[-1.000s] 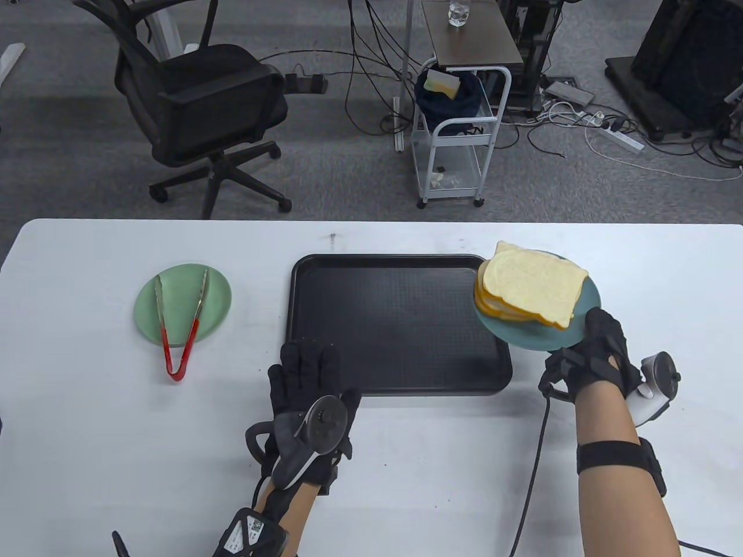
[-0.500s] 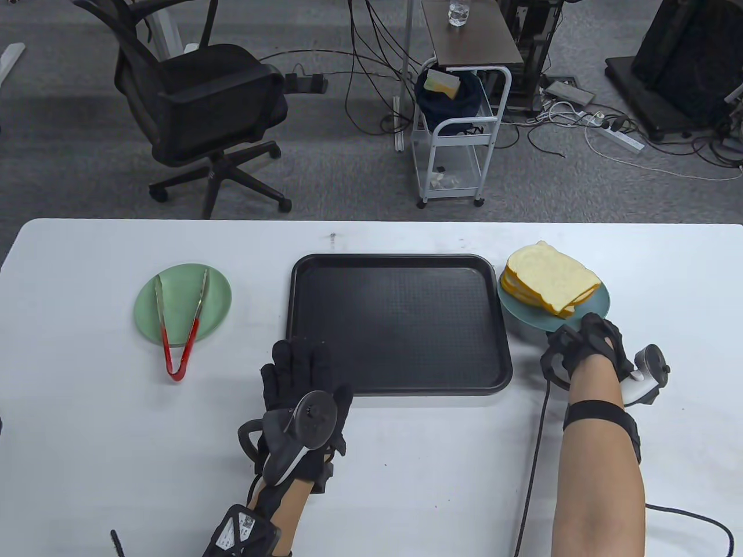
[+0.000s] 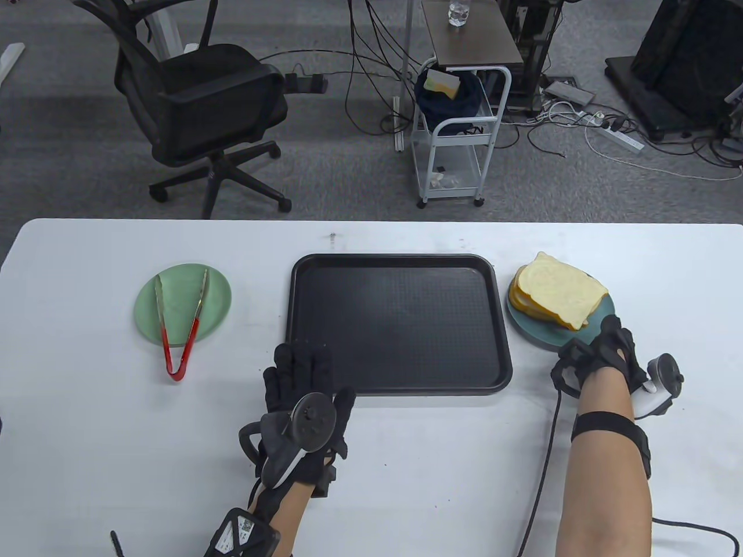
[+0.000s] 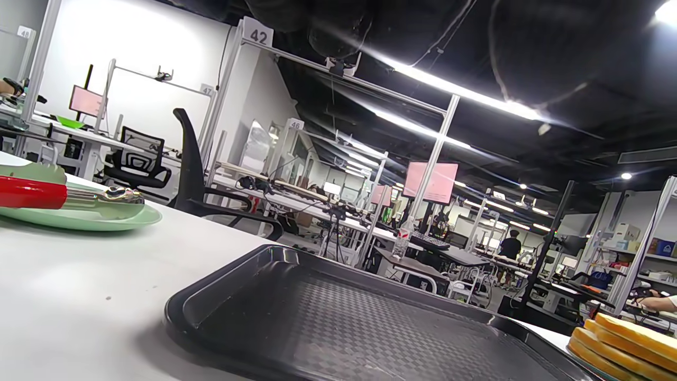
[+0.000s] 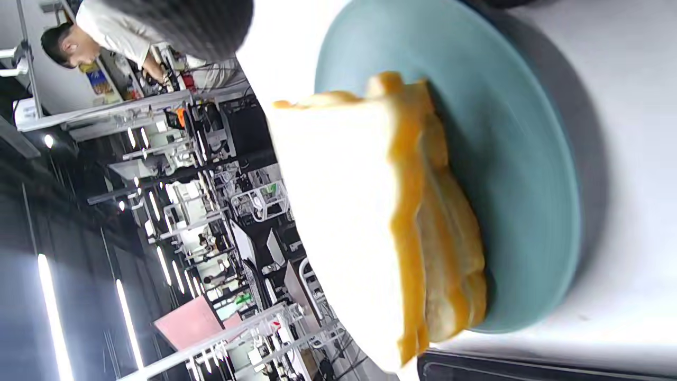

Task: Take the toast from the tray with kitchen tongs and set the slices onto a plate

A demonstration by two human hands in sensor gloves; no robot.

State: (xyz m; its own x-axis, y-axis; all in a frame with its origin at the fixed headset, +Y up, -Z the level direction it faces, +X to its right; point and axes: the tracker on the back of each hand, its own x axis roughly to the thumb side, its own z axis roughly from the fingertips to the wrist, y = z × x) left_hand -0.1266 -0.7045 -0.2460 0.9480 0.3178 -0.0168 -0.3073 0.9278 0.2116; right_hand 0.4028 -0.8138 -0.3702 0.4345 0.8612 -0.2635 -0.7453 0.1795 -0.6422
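the left hand (image 3: pixel 305 383) lies flat on the bench (image 3: pixel 87 418), fingers straight, tips at the near rim of the bare black tray (image 3: pixel 400 325). the right hand (image 3: pixel 598 357) pinches the near edge of the teal plate (image 3: pixel 540 333), stacked toast (image 3: pixel 560 290) just beyond it. far left of the left hand, tongs (image 3: pixel 180 325) rest on a green plate (image 3: pixel 174 299).

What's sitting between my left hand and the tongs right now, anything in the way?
Nothing visible. The left hand rests at the tray's near-left corner. The tongs lie on the green plate further left, and only bare white table shows between them.
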